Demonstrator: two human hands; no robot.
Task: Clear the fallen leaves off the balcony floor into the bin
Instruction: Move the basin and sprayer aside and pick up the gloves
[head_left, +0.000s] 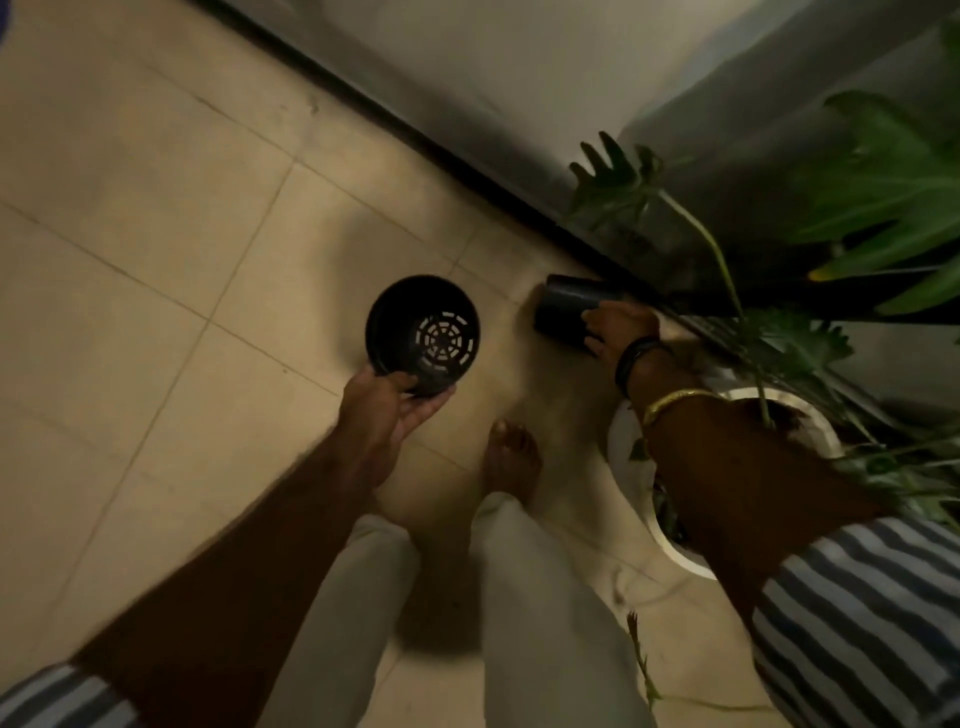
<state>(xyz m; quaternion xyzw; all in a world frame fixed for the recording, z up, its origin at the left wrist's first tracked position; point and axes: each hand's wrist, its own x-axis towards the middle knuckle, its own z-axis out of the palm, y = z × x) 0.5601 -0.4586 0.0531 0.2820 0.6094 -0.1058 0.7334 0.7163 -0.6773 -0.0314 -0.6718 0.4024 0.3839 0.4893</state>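
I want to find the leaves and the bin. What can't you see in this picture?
Head view only:
- No bin shows in the frame.
- White planter: mostly hidden behind the right arm.
- Second black pot: its mouth is covered by the right hand.
- Green plant: cut off by the right edge, blurred.

Left hand holds 1 slotted black pot; right hand grips another black pot lying on the tiled floor.
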